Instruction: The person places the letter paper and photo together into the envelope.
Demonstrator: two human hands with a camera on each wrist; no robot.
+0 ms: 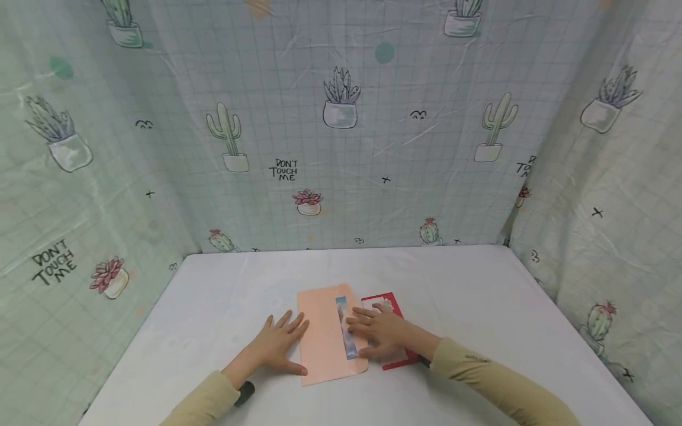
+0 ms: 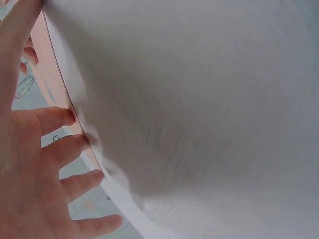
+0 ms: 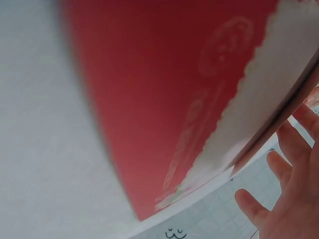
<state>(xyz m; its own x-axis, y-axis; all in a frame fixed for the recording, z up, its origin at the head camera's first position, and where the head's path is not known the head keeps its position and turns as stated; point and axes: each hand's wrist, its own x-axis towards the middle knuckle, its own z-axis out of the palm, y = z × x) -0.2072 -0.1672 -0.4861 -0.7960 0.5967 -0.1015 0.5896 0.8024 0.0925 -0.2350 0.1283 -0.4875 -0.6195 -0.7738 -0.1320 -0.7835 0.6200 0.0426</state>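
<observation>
A peach rectangular folder or booklet (image 1: 322,349) lies on the white table, with a narrow blue picture strip (image 1: 348,344) along its right part. My left hand (image 1: 274,343) has its fingers spread, with fingertips and thumb at the folder's left edge. From the other side, my right hand (image 1: 386,331) reaches over a red card (image 1: 398,363) and rests its outstretched fingers on the folder's right side, by the strip. The card has a white scalloped panel (image 3: 234,114), seen close in the right wrist view, and is partly hidden under the right hand.
White cloth covers the table (image 1: 240,284). Curtains printed with cacti (image 1: 341,112) stand behind it and on both sides. Dark wrist straps (image 1: 245,393) show at the cuffs of both sleeves.
</observation>
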